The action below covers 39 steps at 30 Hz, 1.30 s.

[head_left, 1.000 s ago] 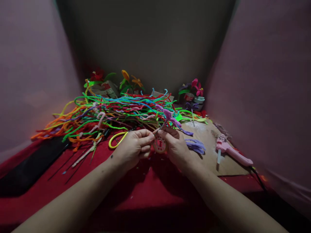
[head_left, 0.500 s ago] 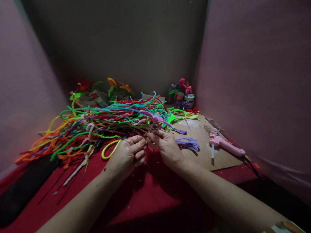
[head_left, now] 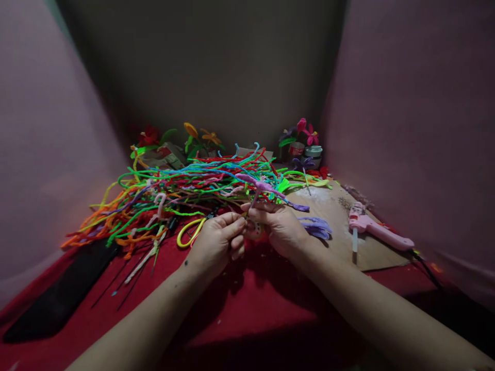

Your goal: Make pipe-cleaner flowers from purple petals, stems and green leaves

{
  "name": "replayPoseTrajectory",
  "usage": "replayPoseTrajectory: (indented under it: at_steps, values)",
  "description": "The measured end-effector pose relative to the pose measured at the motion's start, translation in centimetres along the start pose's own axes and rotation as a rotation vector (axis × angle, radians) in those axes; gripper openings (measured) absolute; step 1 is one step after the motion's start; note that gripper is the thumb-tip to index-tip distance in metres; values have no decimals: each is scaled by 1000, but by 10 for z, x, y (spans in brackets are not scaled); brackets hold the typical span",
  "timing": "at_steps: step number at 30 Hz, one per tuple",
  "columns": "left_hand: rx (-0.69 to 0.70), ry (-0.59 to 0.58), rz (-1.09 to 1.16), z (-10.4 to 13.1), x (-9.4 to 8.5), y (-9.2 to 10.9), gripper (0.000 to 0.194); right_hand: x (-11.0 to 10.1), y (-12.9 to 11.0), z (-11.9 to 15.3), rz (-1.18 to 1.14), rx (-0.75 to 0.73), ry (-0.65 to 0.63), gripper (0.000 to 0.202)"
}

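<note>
A light purple pipe-cleaner flower stands up from between my two hands, its petals spread to the sides. My right hand pinches its thin stem just under the petals. Close beside it, my left hand has thumb and fingertips pressed together at the lower end of the stem; the fingers cover what lies between them. Yellow-handled scissors lie by my left hand, partly hidden. A bundle of violet pipe cleaners rests on a cardboard sheet beyond my right wrist.
A big heap of colourful pipe cleaners spreads across the red cloth. On the cardboard lies a pink glue gun. Finished flowers and a small jar stand at the back. A black flat object lies at left.
The view has turned slightly left, so everything appears farther right. Both hands stay together at the flower stem, with small shifts of the fingers.
</note>
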<state>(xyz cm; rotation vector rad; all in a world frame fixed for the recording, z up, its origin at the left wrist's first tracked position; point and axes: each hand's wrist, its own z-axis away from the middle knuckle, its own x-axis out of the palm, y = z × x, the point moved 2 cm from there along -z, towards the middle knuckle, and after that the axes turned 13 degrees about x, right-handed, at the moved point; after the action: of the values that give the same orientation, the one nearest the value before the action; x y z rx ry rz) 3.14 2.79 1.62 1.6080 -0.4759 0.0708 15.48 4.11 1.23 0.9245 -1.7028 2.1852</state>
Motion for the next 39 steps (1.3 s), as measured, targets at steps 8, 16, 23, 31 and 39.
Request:
replayPoseTrajectory:
  at_steps: [8, 16, 23, 31, 39]
  values:
    - [2, 26, -33, 0, 0, 0, 23, -3, -1, -1, 40, 73, -16, 25]
    - [84, -63, -124, 0, 1, -4, 21, -2, 2, 0, -63, 35, -2, 19]
    - [296, -38, -557, -23, -1, 33, 20, -17, -16, 20, -20, -116, 42, 13]
    - [534, -317, -1334, -108, 73, 28, 21, -35, 1, 62, -174, -125, 161, 13]
    - [207, -346, -1723, -175, 103, -29, 31, -51, 11, 78, -283, -75, 207, 15]
